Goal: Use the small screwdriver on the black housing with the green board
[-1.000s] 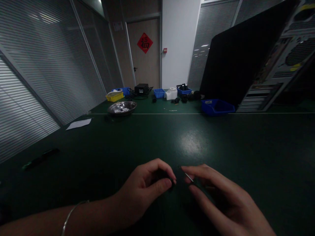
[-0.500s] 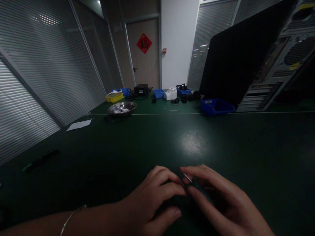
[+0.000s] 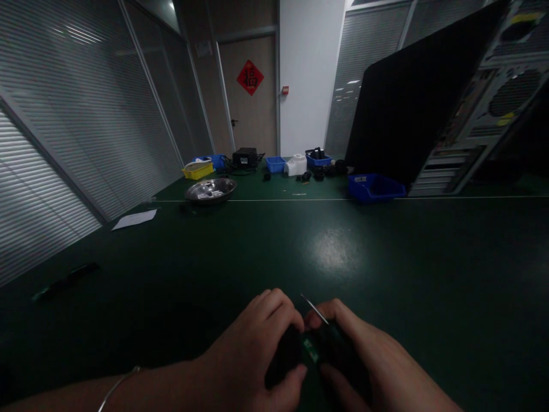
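Across the lower frame the dark green table (image 3: pixel 193 246) is spreading, smooth and glaring in one pale patch; in this dim light, a dropped part could be vanishing against it. At lower right the right hand (image 3: pixel 373 349) is closing its fingers around the base of a metal rod. At lower centre the left hand (image 3: pixel 257 337) is curling, thumb and fingers apart; shadow is hiding whether it's gripping anything. The rod (image 3: pixel 315 311), thin, straight and shiny, is pointing toward upper left; a slip could be jabbing the nearby fingers. A small green-faced piece (image 3: pixel 310 350) is sitting between the hands.
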Tool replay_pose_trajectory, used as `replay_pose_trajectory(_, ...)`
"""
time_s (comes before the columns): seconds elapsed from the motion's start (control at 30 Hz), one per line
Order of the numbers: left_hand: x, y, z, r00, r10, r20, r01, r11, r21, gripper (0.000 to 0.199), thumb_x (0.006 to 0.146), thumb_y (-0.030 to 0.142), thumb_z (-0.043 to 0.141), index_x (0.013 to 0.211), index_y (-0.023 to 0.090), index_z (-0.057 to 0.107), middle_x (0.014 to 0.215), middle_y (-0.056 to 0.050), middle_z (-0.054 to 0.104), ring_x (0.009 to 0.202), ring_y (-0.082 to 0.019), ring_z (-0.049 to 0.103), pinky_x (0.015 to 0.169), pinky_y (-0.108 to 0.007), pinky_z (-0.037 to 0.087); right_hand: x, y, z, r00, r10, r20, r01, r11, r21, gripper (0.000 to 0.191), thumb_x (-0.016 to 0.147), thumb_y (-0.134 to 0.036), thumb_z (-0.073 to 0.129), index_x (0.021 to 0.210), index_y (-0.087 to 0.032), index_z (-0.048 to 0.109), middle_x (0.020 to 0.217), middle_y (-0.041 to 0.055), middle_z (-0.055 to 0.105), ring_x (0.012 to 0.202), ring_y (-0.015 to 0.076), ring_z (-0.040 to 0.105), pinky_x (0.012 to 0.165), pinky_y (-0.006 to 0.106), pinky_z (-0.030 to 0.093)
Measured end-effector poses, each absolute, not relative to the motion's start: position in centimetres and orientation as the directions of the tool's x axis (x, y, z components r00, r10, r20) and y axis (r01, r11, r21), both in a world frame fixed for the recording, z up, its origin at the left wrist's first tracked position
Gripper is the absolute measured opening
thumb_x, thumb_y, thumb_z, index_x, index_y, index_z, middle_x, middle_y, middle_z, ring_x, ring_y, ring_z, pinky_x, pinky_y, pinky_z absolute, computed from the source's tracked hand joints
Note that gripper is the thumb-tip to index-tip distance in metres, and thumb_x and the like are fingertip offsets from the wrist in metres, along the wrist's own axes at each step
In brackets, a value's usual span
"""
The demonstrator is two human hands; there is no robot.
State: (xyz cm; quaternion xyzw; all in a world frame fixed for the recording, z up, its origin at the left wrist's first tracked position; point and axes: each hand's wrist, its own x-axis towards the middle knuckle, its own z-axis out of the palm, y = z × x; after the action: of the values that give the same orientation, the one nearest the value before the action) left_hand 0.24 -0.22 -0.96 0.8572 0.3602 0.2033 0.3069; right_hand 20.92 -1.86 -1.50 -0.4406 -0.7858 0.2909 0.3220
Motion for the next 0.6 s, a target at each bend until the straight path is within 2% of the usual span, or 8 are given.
replay_pose_trajectory(0.13,0.3,-0.4,-0.3,0.613,0.778,0.136,0.412,-0.462,0.786,0.032,0.072,0.004,0.06,0.102,0.016,0.057,0.106,-0.011,0.055,0.09,-0.021,0.056,0.074,-0.031,0.049,20.3,-1.6,-1.0,-0.299,0.891,0.342,0.528,0.453,-0.718,0.016,0.079,-0.02,0.066,0.093,-0.026,0.065,0.082,0.0021,0.072,0.078,0.0206,0.07,0.066,0.025,0.059)
replay_pose_trajectory(0.23,0.2,-0.2,-0.6,0.592,0.794,0.136,0.361,-0.413,0.836,0.027,0.076,0.01,0.065,0.102,0.016,0.058,0.108,-0.01,0.057,0.089,-0.021,0.058,0.076,-0.032,0.049,20.3,-1.5,-0.8,-0.26,0.893,0.366,0.522,0.449,-0.725,0.016,0.079,-0.022,0.068,0.094,-0.025,0.066,0.08,0.0019,0.072,0.077,0.0207,0.071,0.065,0.025,0.059)
replay_pose_trajectory(0.33,0.0,0.0,-0.9,0.531,0.844,0.08,0.327,-0.291,0.899,0.032,0.081,0.017,0.067,0.111,0.018,0.056,0.099,-0.006,0.064,0.085,-0.02,0.062,0.077,-0.033,0.049,20.5,-1.5,-0.9,-0.239,0.898,0.37,0.49,0.44,-0.752,0.019,0.078,-0.02,0.068,0.096,-0.025,0.065,0.082,0.0018,0.073,0.078,0.0206,0.071,0.065,0.024,0.06)
replay_pose_trajectory(0.43,0.1,-0.1,-1.2,0.505,0.863,-0.002,0.276,-0.159,0.948,0.041,0.079,0.02,0.073,0.115,0.019,0.054,0.089,-0.003,0.068,0.084,-0.02,0.066,0.077,-0.032,0.05,20.8,-1.6,-1.2,-0.281,0.891,0.357,0.423,0.449,-0.787,0.023,0.08,-0.014,0.063,0.1,-0.026,0.06,0.087,0.0004,0.072,0.081,0.0188,0.072,0.067,0.021,0.06)
replay_pose_trajectory(0.6,0.6,-0.4,-1.5,0.549,0.836,-0.015,0.123,-0.063,0.99,0.046,0.071,0.015,0.08,0.111,0.018,0.059,0.096,-0.006,0.072,0.088,-0.022,0.069,0.079,-0.033,0.051,21.0,-2.0,-1.9,-0.397,0.857,0.328,0.334,0.467,-0.819,0.031,0.083,-0.008,0.058,0.104,-0.03,0.053,0.092,-0.0026,0.069,0.082,0.0161,0.071,0.068,0.02,0.059)
